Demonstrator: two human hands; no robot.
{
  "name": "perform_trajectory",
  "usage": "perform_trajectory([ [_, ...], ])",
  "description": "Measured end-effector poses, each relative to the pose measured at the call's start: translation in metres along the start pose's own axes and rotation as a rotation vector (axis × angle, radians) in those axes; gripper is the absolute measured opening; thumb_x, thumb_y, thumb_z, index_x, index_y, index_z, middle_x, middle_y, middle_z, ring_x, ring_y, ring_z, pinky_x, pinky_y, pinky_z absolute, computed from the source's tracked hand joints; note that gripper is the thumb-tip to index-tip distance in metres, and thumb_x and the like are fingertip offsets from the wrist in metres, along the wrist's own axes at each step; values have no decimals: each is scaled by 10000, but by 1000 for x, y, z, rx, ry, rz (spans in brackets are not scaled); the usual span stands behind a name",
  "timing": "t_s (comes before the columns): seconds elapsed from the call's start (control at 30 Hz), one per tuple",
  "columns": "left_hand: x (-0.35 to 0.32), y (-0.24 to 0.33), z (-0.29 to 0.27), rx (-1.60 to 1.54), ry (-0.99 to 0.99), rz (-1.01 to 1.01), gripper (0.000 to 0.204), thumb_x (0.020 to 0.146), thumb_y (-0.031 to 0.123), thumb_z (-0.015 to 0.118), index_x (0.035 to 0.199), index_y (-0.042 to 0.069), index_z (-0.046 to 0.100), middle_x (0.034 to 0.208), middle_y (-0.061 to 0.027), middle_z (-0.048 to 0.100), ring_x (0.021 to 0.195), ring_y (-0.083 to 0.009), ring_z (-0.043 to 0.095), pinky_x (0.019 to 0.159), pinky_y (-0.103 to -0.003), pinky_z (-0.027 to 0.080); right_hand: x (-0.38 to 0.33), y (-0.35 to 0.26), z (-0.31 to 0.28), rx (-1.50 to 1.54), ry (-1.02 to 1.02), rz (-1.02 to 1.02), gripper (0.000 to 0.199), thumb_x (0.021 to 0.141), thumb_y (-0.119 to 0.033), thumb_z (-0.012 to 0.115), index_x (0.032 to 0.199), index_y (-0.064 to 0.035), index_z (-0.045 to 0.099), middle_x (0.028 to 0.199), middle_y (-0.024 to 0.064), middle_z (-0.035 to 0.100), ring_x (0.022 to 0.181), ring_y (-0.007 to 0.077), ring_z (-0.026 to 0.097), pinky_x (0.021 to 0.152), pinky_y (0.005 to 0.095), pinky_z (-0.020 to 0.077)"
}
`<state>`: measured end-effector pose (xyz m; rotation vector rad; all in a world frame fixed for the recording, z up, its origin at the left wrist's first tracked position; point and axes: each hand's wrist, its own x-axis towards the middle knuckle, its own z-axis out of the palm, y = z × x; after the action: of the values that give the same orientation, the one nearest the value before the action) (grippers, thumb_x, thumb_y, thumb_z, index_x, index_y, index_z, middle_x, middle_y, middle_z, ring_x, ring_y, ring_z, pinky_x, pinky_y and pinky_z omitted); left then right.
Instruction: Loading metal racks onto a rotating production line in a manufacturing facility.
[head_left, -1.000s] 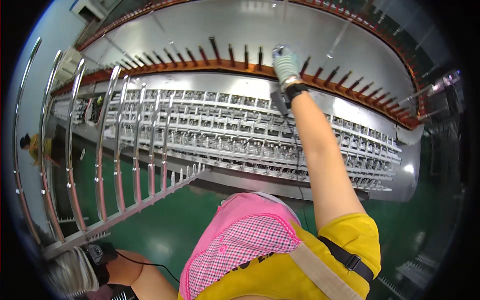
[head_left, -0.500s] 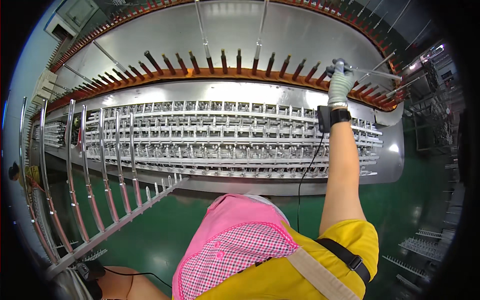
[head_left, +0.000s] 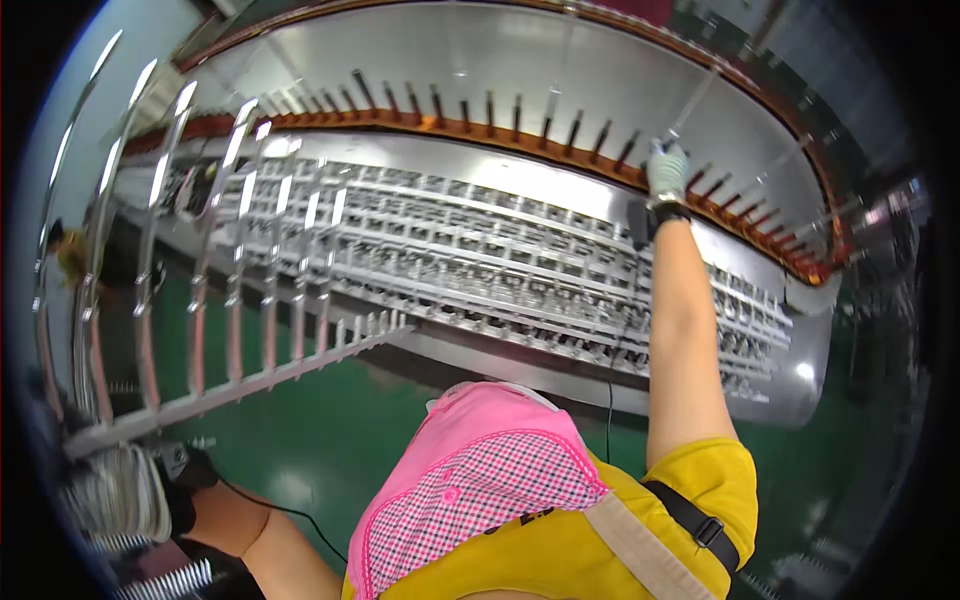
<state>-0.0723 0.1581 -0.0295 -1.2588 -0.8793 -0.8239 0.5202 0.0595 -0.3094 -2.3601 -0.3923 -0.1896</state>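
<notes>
Right hand (head_left: 667, 172): pale-gloved, extended to the far side of the table (head_left: 800, 400), set among the dark red pegs (head_left: 575, 130) that are carried upright along an orange belt (head_left: 425, 122). A slender tube (head_left: 697, 103) is seen slanting up and rightward from just above the fingers; whether it is grasped by this grip cannot be told (the glove is blurred). The wrist is ringed by a black band (head_left: 668, 212).

Left hand (head_left: 118, 495): pale-gloved, placed at the lower left, just under the near end of a slanted rack bar (head_left: 240, 385). The fingers are hidden, so it cannot be told whether this grip is clenched on the bar or released.

Glossy tubes (head_left: 147, 340): a row, mounted upright on the rack bar to the left of the body, tinted reddish low down. At the bar's farther end, short pale prongs (head_left: 370, 325) are left uncovered.

Metal racks (head_left: 480, 250): several, laid lengthwise in parallel on the table between body and belt, their prongs closely spaced.

Apparel: a pink garment (head_left: 500, 410) with a checked panel, a yellow sleeve (head_left: 705, 475) crossed by a black buckled strap (head_left: 690, 515).

Surroundings: green floor (head_left: 290, 460); a person in yellow (head_left: 70, 258), partly screened by the tubes, at far left.
</notes>
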Motion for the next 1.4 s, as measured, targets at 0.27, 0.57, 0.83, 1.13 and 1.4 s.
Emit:
perform_trajectory([
  [0.27, -24, -65, 26, -391, -263, -49, 233, 811, 234, 510, 909, 44, 602, 924, -52, 606, 776, -129, 578, 696, -231, 442, -175, -121, -10, 823, -563, -405, 233, 833, -240, 487, 964, -51, 528, 857, 27, 546, 693, 122, 531, 655, 242, 438],
  [0.57, -10, -36, -7, -661, -203, -317, 236, 833, 168, 470, 1001, 25, 556, 1018, -74, 573, 844, -94, 557, 688, -191, 421, -360, -203, -15, 1406, -1752, 274, 268, 804, -262, 535, 922, -21, 534, 746, 45, 562, 638, 92, 523, 576, 205, 430],
  [0.83, -21, -24, -16, -988, -57, -523, 258, 828, 62, 470, 1042, -79, 502, 998, -169, 566, 849, -203, 579, 792, -307, 475, -332, -214, -9, 1375, -1408, 227, 266, 827, -298, 494, 842, -45, 577, 572, 14, 539, 459, 76, 496, 408, 193, 392],
  [1.13, -22, -12, -11, -1087, -34, -561, 244, 813, 91, 508, 1004, -57, 543, 1026, -146, 566, 880, -192, 562, 801, -298, 452, -361, -216, -19, 1375, -1768, 150, 210, 797, -248, 536, 824, -42, 568, 661, 30, 580, 554, 103, 550, 466, 199, 429],
  [1.4, -38, -26, -10, -1272, -36, -693, 242, 827, 57, 474, 1038, -50, 525, 1055, -143, 555, 910, -183, 556, 788, -278, 450, -217, -126, 1, 1397, -700, 122, 242, 806, -246, 530, 946, -49, 548, 783, 41, 568, 619, 98, 527, 518, 227, 431],
])
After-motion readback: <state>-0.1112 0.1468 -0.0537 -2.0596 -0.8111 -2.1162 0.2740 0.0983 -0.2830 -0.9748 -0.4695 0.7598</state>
